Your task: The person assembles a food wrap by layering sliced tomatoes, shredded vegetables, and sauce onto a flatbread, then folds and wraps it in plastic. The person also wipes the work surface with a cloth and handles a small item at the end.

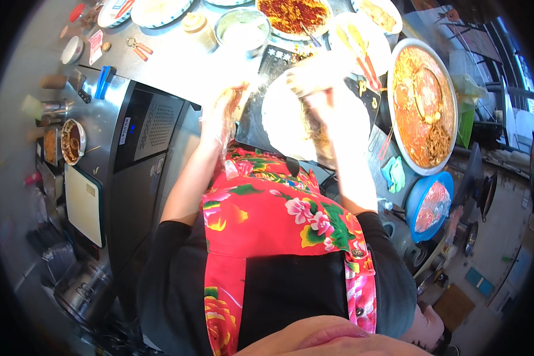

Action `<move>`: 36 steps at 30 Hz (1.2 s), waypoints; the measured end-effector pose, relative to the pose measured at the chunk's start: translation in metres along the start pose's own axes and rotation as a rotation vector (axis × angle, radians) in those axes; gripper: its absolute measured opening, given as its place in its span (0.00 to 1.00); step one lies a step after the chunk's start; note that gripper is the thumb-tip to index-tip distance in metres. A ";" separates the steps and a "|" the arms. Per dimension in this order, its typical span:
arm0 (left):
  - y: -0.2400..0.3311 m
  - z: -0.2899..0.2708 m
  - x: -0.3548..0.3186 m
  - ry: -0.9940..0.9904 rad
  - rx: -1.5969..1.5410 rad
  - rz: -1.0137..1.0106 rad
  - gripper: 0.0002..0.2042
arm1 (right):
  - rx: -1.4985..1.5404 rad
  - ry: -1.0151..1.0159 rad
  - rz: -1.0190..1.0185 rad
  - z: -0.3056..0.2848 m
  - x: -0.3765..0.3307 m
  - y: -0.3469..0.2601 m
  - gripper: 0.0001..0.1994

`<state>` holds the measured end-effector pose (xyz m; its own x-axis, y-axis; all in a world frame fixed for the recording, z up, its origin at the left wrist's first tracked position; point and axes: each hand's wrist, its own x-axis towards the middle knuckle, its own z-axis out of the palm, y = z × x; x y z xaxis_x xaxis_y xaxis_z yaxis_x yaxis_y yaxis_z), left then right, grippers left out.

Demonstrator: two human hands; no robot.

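A large round white flatbread (pixel 283 121) lies on the dark square board at the counter's near edge, partly washed out by glare. Brownish shredded filling (pixel 315 133) runs along its middle. Over the flatbread is my right hand (pixel 317 86), smeared by motion, so its fingers and anything in them cannot be made out. My left hand (pixel 226 107) stands beside the board's left edge, in a clear plastic glove with brownish stains near the fingertips. Its fingers look loosely curved and apart, with nothing visible in them.
At right stand a big tray of red, oily food (pixel 418 89) and a blue basin (pixel 414 207). A bowl of chili sauce (pixel 293 15), a plate with red-handled tongs (pixel 371 74) and a jar (pixel 199 29) line the back. A side counter holds a cutting board (pixel 83 204).
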<state>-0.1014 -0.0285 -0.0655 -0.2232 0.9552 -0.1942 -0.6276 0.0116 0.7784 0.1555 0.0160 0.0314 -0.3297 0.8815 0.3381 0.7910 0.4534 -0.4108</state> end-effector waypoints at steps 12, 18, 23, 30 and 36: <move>-0.020 -0.032 0.082 0.086 -0.101 0.016 0.12 | -0.481 0.062 0.145 0.097 0.130 0.065 0.23; -0.009 -0.048 0.064 0.002 0.075 0.026 0.13 | -0.288 -0.238 0.108 0.101 0.169 0.083 0.19; 0.006 -0.059 0.045 0.036 0.097 -0.023 0.13 | -0.112 0.073 0.112 0.119 0.160 0.100 0.17; 0.008 -0.057 0.028 0.045 0.140 -0.030 0.11 | 1.321 0.032 0.627 0.053 0.076 0.091 0.18; -0.002 -0.052 0.011 0.002 0.109 -0.016 0.11 | 0.646 0.060 0.840 -0.033 -0.085 0.085 0.15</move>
<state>-0.1413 -0.0331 -0.1002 -0.2150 0.9542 -0.2078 -0.5461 0.0589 0.8356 0.2675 -0.0247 -0.0039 0.2351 0.9445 -0.2296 0.3232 -0.2987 -0.8980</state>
